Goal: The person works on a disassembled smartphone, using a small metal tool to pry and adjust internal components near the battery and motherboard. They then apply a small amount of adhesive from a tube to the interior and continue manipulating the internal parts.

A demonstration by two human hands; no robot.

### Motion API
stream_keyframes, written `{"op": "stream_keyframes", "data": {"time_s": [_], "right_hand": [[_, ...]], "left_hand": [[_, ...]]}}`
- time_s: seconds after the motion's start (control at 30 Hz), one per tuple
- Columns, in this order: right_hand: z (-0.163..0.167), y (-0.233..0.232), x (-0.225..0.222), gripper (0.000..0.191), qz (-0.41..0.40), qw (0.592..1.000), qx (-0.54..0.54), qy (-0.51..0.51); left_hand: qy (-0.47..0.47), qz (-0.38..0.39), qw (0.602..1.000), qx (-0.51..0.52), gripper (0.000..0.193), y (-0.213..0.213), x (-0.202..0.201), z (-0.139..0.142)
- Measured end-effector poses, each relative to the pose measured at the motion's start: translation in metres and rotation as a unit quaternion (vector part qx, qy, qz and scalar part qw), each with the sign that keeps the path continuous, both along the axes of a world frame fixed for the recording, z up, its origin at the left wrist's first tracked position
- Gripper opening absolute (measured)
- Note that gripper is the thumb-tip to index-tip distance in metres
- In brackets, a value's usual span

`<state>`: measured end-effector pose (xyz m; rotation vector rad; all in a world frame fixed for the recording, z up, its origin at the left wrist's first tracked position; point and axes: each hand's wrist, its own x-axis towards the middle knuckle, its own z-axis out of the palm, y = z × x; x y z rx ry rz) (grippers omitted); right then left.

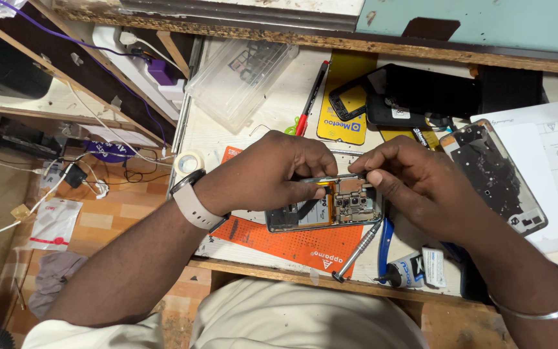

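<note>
An opened phone [330, 210], its back cover removed and its circuit board exposed, is seen lying on an orange work mat [292, 242] at the near edge of the table [240, 139]. The left hand [272, 171], with a pale watch at the wrist, is closed around a thin metal tool [327, 178], apparently tweezers, held across the far edge of the phone. The right hand [414, 181] is pinched on the right end of the same tool with thumb and forefinger, directly above the phone's board. A metal bangle is worn on the right wrist.

Just near of the phone, a silver screwdriver [354, 251] is laid slanting over the mat's corner, and a blue-handled tool [385, 242] and a small glue tube [408, 271] lie to its right. Farther right, a second stripped phone frame [495, 171] rests on white papers [550, 161]. On the far side of the table, a clear plastic box [240, 77], a red pen [311, 97], a yellow card [343, 110] and several dark phone parts [414, 97] are spread out. At the left, below table level, cables and a small white packet [53, 223] lie on a lower surface.
</note>
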<state>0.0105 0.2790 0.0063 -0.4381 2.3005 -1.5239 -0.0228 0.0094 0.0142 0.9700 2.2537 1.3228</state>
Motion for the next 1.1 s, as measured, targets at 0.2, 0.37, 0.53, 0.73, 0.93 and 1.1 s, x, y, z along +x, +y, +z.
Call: {"op": "stream_keyframes", "data": {"time_s": [0.2,0.37,0.53,0.73,0.93,1.1], "right_hand": [[-0.005,0.008,-0.011,0.018,0.037,0.994,-0.096,0.028],[0.005,0.019,-0.003,0.013,0.015,0.993,-0.119,0.018],[-0.044,0.004,-0.015,0.016,-0.007,0.986,-0.166,-0.004],[-0.04,0.002,-0.002,0.022,-0.013,0.996,-0.094,0.003],[-0.024,-0.005,-0.005,0.027,0.05,0.994,-0.034,0.094],[-0.02,-0.015,0.0,0.026,0.043,0.988,-0.011,0.151]], "left_hand": [[-0.049,-0.009,0.996,0.075,0.024,0.003,-0.01,-0.001],[-0.223,-0.025,0.957,0.184,0.02,0.011,0.003,0.018],[-0.267,-0.036,0.943,0.195,0.019,-0.012,-0.003,-0.015],[-0.26,-0.041,0.942,0.209,0.019,-0.013,0.01,-0.027],[-0.272,-0.024,0.941,0.202,0.021,-0.015,0.002,-0.024],[-0.262,-0.029,0.941,0.214,0.021,-0.018,0.006,-0.025]]}}
